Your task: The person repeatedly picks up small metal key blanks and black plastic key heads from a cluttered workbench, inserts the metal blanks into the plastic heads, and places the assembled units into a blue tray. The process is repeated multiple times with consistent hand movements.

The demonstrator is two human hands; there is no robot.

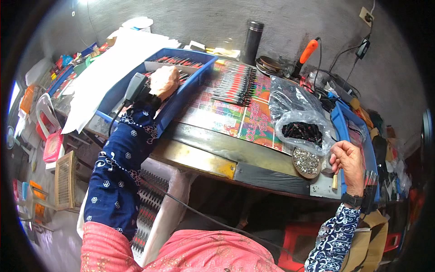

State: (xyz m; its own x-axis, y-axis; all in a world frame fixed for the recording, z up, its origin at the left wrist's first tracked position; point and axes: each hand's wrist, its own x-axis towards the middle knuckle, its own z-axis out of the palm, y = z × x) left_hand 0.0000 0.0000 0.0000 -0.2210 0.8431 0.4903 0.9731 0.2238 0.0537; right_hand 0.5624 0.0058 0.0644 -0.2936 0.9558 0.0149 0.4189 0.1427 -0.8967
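A long blue tray (pixel 181 106), at the left of the table, holds black-and-red pens (pixel 192 61). Over the pens in its middle part, my left hand (pixel 164 82) is closed with the fingers curled down; what they grip is hidden. At the table's right edge my right hand (pixel 348 163) is closed in a pinch, and I cannot make out what is in it. Just below those fingers shows a small pale brush-like piece (pixel 335 182). Beside this hand are a round dish of small shiny metal parts (pixel 306 162) and an open plastic bag (pixel 290 119) with black pieces (pixel 301 131).
A row of pens (pixel 234 84) lies on a colourful printed sheet (pixel 222 120). Behind stand a black cylinder (pixel 253 41) and an orange-handled tool (pixel 309 51). Another blue tray (pixel 346 124) is at the right. A white box of pens (pixel 174 181) sits below the table's edge; a cable (pixel 208 219) crosses my lap.
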